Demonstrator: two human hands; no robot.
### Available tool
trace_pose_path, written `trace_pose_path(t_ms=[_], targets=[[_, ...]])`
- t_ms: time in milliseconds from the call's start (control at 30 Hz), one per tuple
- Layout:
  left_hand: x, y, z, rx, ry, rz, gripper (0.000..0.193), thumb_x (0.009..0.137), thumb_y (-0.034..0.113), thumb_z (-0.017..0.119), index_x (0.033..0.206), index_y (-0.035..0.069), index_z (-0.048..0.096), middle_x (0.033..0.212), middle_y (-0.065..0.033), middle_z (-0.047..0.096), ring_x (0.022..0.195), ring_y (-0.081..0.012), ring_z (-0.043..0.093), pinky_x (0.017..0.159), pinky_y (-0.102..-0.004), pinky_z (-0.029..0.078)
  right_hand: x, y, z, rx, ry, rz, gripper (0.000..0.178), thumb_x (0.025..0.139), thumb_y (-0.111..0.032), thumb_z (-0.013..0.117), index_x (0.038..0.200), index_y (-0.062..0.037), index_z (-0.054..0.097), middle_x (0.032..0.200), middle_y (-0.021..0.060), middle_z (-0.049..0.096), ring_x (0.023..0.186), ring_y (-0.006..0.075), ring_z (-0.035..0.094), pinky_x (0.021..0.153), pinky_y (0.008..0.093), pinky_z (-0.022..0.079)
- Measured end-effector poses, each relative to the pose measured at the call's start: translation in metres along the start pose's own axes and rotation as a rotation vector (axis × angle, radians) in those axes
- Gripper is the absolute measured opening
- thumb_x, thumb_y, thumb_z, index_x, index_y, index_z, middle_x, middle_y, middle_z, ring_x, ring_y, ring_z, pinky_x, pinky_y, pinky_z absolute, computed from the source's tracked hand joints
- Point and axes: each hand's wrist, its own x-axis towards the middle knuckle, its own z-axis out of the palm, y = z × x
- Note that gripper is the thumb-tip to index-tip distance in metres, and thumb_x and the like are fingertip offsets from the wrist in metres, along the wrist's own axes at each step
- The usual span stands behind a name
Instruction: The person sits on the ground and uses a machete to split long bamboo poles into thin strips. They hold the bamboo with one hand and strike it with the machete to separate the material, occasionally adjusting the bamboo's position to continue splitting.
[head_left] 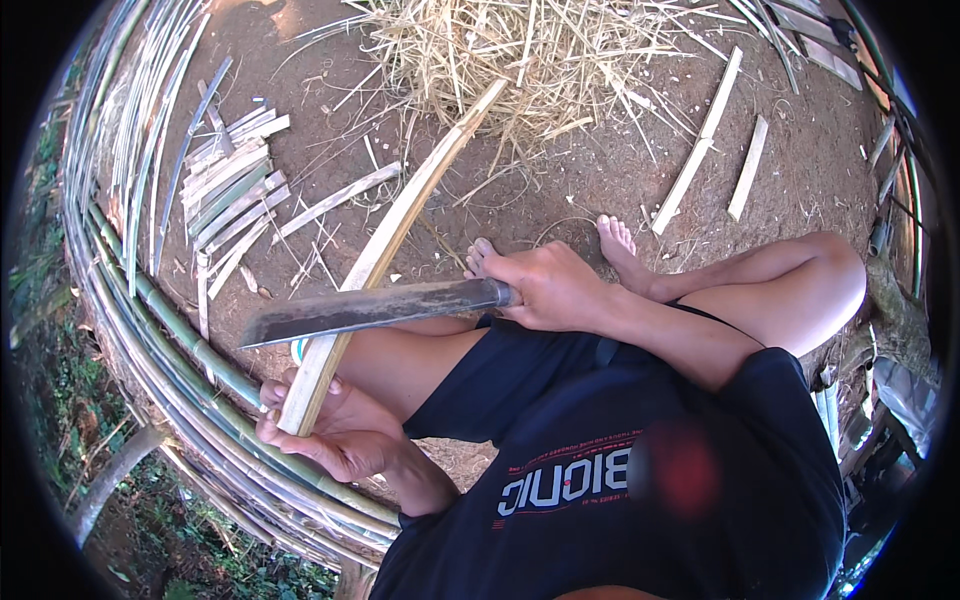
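My left hand (340, 430) is closed round the near end of a long, pale split bamboo strip (405, 215), which slants away from me toward a straw heap. My right hand (555, 285) grips the handle of a machete (380, 308). Its broad, dark blade points left and lies across the strip, a little beyond my left hand. Whether the edge touches the strip or hovers just over it, I cannot tell. The machete's handle is mostly hidden inside my right fist.
Short split bamboo pieces (235, 185) lie stacked at the left. A heap of shavings (520, 60) sits at the far middle. Loose slats (700, 145) rest on the dirt at the right. Long bamboo poles (215, 365) curve along the left side. My bare feet (620, 245) are beyond my right hand.
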Motion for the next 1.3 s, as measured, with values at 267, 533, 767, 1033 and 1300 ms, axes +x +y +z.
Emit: trace_pose_path(t_ms=[267,533,767,1033,1300], targets=[[-0.022,0.006,-0.004,0.165,-0.094,0.068,0.034,0.095,0.032,0.056,0.12,0.011,0.045,0.113,-0.0109,0.044,0.09,-0.0202,0.055,0.077,-0.0308,0.052,-0.013,-0.026,-0.023,0.012,-0.116,0.156,0.022,0.075,-0.016,0.066,0.092,-0.0055,0.055,0.066,0.0177,0.062,0.063,0.0392,0.063,0.056,0.0479,0.051],[-0.025,0.007,0.02,0.212,0.024,0.039,0.03,0.096,0.03,0.052,0.119,0.012,0.045,0.106,-0.01,0.044,0.081,-0.0173,0.056,0.094,-0.0411,0.039,-0.034,-0.052,-0.017,0.091,-0.079,0.105,0.023,0.074,-0.017,0.07,0.085,-0.0056,0.053,0.065,0.0139,0.062,0.06,0.0348,0.064,0.054,0.0434,0.052],[-0.032,0.016,0.041,0.121,0.029,-0.044,0.023,0.097,0.028,0.053,0.114,0.014,0.047,0.113,-0.0091,0.051,0.075,-0.0162,0.054,0.08,-0.0322,0.048,-0.049,-0.063,-0.01,0.145,-0.014,0.047,0.022,0.073,-0.016,0.072,0.079,-0.008,0.053,0.057,0.0109,0.058,0.055,0.0311,0.063,0.05,0.0405,0.049],[-0.042,0.016,0.055,0.134,0.099,-0.031,0.023,0.097,0.025,0.051,0.113,0.011,0.043,0.104,-0.0081,0.047,0.076,-0.0165,0.052,0.081,-0.0345,0.045,-0.055,-0.053,-0.006,0.152,0.067,0.04,0.015,0.074,-0.007,0.07,0.078,-0.004,0.056,0.058,0.0146,0.054,0.053,0.0313,0.06,0.048,0.0368,0.042],[-0.051,0.014,0.05,0.097,0.122,-0.011,0.025,0.098,0.027,0.047,0.115,0.008,0.041,0.105,-0.0116,0.047,0.078,-0.0183,0.051,0.081,-0.0371,0.045,-0.053,-0.05,-0.014,0.183,0.057,0.079,0.014,0.076,-0.006,0.068,0.079,-0.0024,0.055,0.059,0.0157,0.055,0.053,0.0338,0.059,0.049,0.0374,0.042]])
